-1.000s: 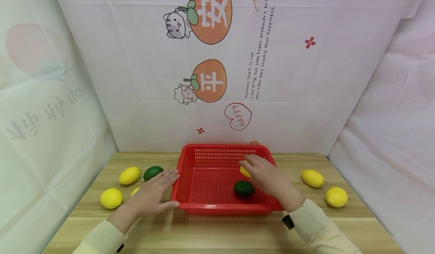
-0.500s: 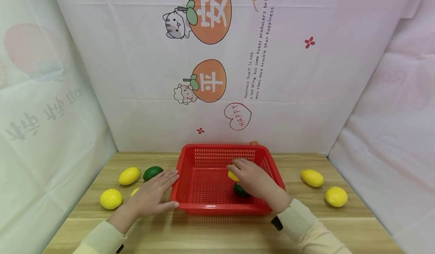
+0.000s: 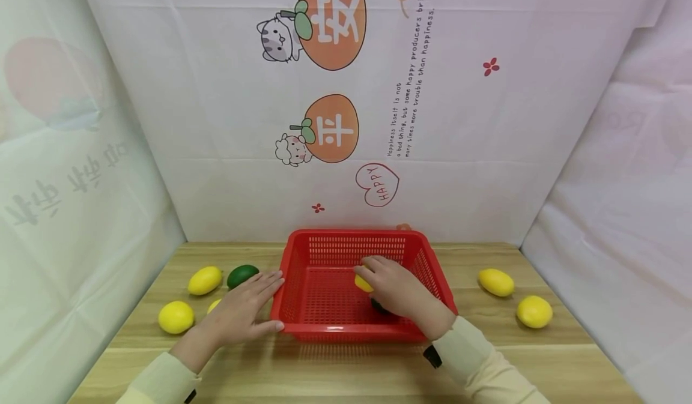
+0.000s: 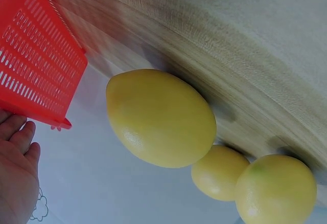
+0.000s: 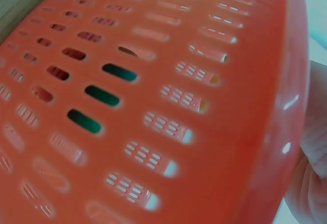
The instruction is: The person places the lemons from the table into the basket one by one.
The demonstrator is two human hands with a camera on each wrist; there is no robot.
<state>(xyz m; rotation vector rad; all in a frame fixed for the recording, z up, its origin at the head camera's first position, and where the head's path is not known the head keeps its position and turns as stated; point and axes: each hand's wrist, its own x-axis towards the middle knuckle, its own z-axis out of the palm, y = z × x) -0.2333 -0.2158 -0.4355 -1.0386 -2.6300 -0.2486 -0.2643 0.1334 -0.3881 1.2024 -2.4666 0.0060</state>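
A red perforated plastic basket (image 3: 354, 328) stands on the table against the back cloth. My left hand (image 3: 241, 315) lies against its left rim, fingers stretched out, thumb at the front corner. In the left wrist view the fingertips of the left hand (image 4: 18, 170) touch the rim. Inside the basket my right hand (image 3: 397, 289) grips a yellow lemon (image 3: 362, 283), fingers curled over its top. A dark green lemon-shaped fruit (image 3: 379, 307) lies below that hand, partly covered by it. The basket's wall (image 5: 214, 147) fills most of the right wrist view, green showing through its slots.
Left of the basket lie a lemon (image 3: 205, 280), another lemon (image 3: 176, 317), a third lemon (image 3: 214, 305) half hidden behind the left hand, and a green fruit (image 3: 241, 276). To the right are two lemons (image 3: 496, 282). White printed cloth (image 3: 459, 200) walls in the table.
My right hand has moved left inside the basket with the lemon, from its right side towards the middle, now covering more of the green fruit. The left hand has stayed at the rim.
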